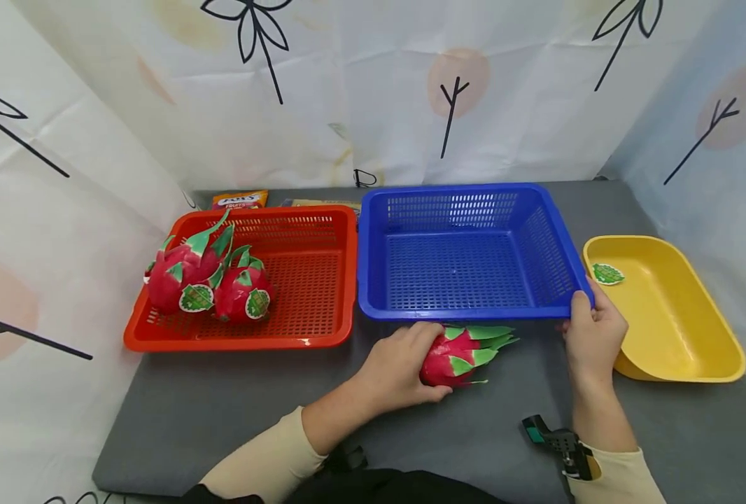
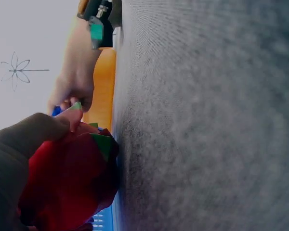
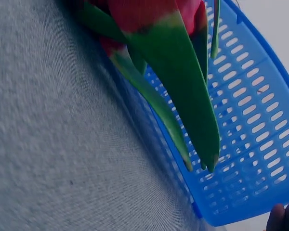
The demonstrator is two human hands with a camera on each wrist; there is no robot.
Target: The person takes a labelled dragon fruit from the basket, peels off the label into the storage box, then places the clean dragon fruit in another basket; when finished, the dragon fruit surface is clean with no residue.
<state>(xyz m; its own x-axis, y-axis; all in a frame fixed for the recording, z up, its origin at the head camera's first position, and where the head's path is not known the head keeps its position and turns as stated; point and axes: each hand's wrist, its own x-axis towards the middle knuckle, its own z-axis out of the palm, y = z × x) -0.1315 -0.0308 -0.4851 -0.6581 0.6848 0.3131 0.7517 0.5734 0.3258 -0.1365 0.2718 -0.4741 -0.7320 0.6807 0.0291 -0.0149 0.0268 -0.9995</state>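
Pulling the blue basket [image 1: 455,269], pinched by the right hand [image 1: 595,339], could bump the dragon fruit [image 1: 455,358] the left hand [image 1: 399,365] grips in front of it.

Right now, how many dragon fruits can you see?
3. The leftmost dragon fruit and its neighbor sit in the left part of the red basket; the third dragon fruit is in the left hand, before the blue basket. None appears hidden.

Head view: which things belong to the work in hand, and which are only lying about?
Part of the work:
dragon fruit, held by the left hand
blue basket, gripped by the right hand
probably the red basket with two more dragon fruits

Apparently lying about:
yellow tub
orange packet
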